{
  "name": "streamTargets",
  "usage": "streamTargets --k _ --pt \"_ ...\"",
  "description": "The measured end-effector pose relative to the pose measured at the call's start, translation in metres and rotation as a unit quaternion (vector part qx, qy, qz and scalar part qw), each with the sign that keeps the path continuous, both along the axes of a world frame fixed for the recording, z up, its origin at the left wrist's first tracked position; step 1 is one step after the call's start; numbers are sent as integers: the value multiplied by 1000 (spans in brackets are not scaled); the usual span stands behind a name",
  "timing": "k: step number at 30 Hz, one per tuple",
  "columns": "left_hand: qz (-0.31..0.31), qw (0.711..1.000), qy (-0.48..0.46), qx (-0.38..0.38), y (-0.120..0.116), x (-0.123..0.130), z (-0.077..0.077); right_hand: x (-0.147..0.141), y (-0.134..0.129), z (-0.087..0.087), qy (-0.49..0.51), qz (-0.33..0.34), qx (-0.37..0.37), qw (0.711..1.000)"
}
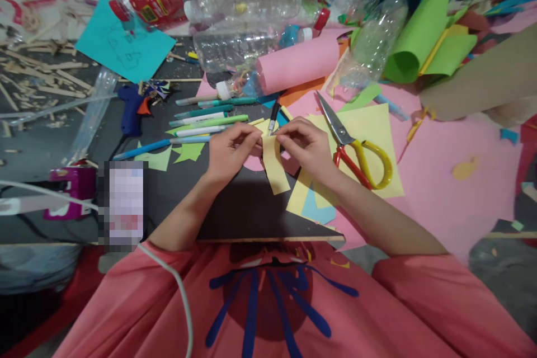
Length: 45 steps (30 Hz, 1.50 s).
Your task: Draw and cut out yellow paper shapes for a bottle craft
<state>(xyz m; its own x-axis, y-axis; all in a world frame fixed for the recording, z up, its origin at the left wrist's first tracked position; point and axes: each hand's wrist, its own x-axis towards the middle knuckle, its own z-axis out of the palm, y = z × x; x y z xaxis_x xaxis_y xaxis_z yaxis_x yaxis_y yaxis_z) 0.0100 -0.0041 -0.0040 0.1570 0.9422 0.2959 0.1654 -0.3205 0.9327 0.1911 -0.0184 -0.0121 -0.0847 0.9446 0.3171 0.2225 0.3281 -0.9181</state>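
A narrow yellow paper strip (276, 166) hangs between my hands over the dark table. My left hand (235, 148) pinches its upper left edge, and my right hand (305, 144) pinches its upper right edge. Just beyond the fingertips lies a black pen (274, 114). Scissors (350, 142) with yellow and red handles rest on a yellow sheet (377, 123) to the right of my right hand. Several markers (213, 121) lie side by side beyond my left hand.
Clear plastic bottles (251, 0) and a pink paper roll (298, 64) lie at the back. A blue glue gun (130, 110), a phone (126, 201) and a white cable (178, 285) are on the left. Pink paper (453, 179) covers the right side. Wood sticks (62, 75) are scattered back left.
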Motion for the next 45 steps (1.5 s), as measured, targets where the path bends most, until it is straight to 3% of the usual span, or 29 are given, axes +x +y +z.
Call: streamTargets --k 4,11,22,29,40,45 --pt "14 998 -44 -51 3 -1 2 0 0 1 15 -14 -16 1000" --pt "44 994 -23 -97 5 -2 5 0 1 2 12 -27 -13 999" --pt "1 992 -31 -126 6 -1 5 0 4 -4 87 -8 -89 992" --pt "30 993 -12 -116 9 -3 3 -1 3 2 120 -44 -73 989" --pt "-37 985 -35 -163 4 -1 4 0 1 5 99 -61 -102 988" --pt "-55 993 -31 -100 2 3 -2 -2 0 4 91 -9 -66 994"
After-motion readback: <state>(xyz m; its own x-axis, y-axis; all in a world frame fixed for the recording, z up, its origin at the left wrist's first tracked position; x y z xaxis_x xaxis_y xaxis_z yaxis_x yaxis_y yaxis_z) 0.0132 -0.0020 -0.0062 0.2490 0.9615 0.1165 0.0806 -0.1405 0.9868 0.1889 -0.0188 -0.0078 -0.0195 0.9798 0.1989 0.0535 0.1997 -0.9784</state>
